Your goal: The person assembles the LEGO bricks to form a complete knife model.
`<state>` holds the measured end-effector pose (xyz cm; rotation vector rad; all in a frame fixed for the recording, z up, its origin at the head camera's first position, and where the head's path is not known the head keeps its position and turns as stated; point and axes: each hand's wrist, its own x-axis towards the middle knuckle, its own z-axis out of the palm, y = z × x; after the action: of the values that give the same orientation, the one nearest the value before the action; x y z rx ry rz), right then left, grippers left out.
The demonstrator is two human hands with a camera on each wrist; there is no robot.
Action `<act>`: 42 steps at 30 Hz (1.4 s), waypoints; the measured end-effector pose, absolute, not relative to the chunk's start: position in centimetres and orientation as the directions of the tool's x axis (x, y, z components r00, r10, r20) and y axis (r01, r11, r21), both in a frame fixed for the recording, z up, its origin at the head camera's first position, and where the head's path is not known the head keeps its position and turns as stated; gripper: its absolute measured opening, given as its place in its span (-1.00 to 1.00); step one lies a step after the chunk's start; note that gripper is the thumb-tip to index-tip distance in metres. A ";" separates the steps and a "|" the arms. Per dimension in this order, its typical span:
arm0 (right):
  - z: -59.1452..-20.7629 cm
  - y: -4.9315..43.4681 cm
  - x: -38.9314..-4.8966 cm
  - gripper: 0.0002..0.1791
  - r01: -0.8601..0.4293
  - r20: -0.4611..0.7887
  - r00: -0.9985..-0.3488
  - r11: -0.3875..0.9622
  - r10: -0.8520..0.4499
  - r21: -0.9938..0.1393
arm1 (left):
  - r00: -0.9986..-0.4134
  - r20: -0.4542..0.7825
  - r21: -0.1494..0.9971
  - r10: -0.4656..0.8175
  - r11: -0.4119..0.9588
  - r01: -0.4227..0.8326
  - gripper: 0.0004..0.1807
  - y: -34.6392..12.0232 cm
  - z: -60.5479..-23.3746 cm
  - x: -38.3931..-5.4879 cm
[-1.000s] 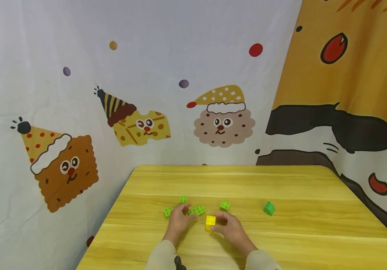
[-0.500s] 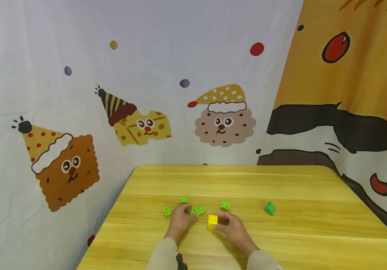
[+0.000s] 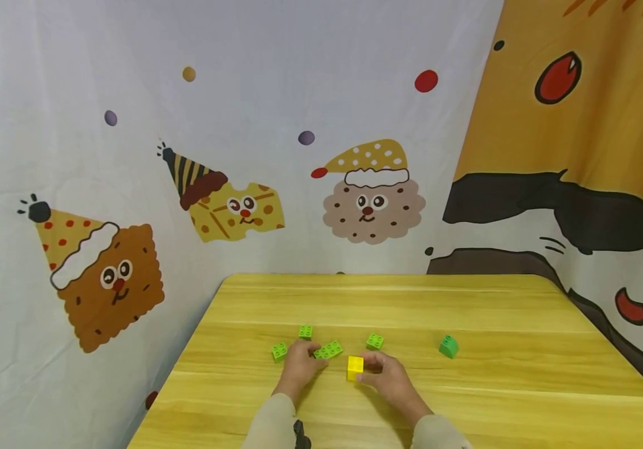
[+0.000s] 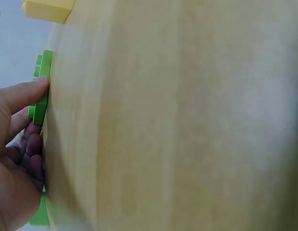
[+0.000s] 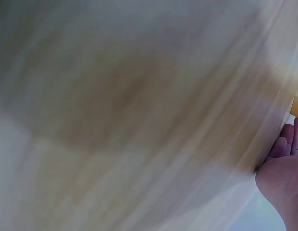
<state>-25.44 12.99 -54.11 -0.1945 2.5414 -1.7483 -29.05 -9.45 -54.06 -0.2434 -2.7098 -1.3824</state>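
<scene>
In the head view my left hand [image 3: 299,368] is at the long, flat lime-green toy building brick [image 3: 329,350], which has studs on top. The left wrist view shows a fingertip pressed on that brick [image 4: 44,72] and more fingers curled near its end. My right hand [image 3: 391,381] grips a yellow toy building brick [image 3: 355,368] between thumb and fingers, a short way right of the long brick. Only a corner of the yellow brick [image 5: 297,107] enters the right wrist view, beside the curled fingers.
Small lime-green bricks lie about the hands: one [image 3: 279,352] left of the left hand, one [image 3: 306,332] behind it, one [image 3: 375,341] behind the yellow brick. A darker green sloped brick [image 3: 448,347] sits farther right. The wooden table [image 3: 501,305] ends at a printed cloth [image 3: 276,75].
My right hand has shifted slightly right with the yellow brick, widening the gap to the long green brick. The left hand has barely moved; its thumb sits a little nearer the long brick.
</scene>
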 end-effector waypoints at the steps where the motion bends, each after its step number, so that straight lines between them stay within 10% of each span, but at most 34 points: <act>1: -54.1 13.0 -25.4 -0.53 -0.070 0.024 -0.991 0.354 -0.132 -0.933 | -0.984 0.146 0.798 0.102 0.576 0.178 -0.59 -9.5 -54.0 -29.0; 42: -53.9 13.3 -25.8 -0.56 -0.068 0.008 -0.988 0.382 -0.157 -0.921 | -0.956 0.049 0.873 0.289 0.453 0.182 -0.62 -9.1 -49.7 -28.6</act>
<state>-25.79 13.28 -53.88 -0.2077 2.5445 -1.6899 -28.64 -9.07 -49.73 -0.4502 -2.7675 -1.6404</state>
